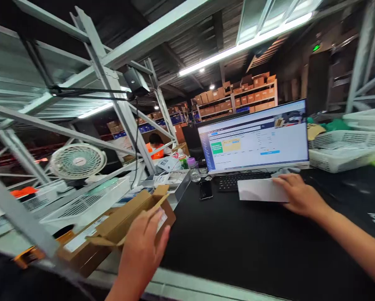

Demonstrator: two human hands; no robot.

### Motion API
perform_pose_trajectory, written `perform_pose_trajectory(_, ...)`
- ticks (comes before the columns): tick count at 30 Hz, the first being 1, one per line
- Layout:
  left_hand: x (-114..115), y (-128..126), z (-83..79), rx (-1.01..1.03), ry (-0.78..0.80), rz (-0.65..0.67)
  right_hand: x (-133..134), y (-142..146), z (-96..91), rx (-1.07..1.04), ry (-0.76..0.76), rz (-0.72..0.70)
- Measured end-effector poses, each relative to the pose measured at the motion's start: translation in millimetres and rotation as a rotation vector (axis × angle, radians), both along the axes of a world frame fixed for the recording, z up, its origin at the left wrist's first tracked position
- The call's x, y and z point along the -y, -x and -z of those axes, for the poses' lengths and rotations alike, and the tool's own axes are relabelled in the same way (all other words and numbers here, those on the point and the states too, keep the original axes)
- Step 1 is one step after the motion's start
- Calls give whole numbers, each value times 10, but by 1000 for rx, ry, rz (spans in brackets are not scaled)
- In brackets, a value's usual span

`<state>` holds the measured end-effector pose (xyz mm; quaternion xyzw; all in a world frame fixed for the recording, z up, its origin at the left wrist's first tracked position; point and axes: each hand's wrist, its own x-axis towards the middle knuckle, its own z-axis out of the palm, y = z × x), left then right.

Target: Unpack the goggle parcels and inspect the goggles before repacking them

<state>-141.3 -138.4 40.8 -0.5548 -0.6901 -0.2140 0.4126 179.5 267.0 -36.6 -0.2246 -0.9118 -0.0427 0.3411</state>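
Note:
My left hand rests on the open flap of a brown cardboard box at the black table's left edge, fingers together and laid over the flap. My right hand reaches across the black table and holds the right end of a flat white packet that lies in front of the black keyboard. Behind the keyboard stands a lit monitor showing a form page.
A black phone lies left of the keyboard. White baskets are stacked at the right. A white fan, a white tray and grey steel racking stand at the left. A person in orange sits behind.

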Motion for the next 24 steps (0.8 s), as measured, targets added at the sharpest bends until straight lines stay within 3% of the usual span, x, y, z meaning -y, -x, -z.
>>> perform_pose_trajectory(4, -507, -333, 359, 267, 140, 204, 261, 188, 35, -45, -52, -208)
perform_pose_trajectory(8, -1136, -346, 597, 668, 196, 349, 473, 310, 119, -94, -74, -322)
perform_pose_trajectory(12, -1558, -338, 707, 1076, 355, 718, 590, 303, 166, 15, -54, -339)
perform_pose_trajectory(15, -1636, -423, 797, 1064, 489, 784, 603, 315, 192, 23, -4, -330)
perform_pose_trajectory(19, -1626, -489, 844, 1008, 241, 745, 608, 376, 195, -70, -64, -210)
perform_pose_trajectory(22, -1637, -462, 815, 1156, 148, 812, 671, 426, 122, -194, -169, -90)
perform_pose_trajectory(24, -1641, -430, 796, 1302, 139, 851, 739, 450, 36, -257, -144, -65)
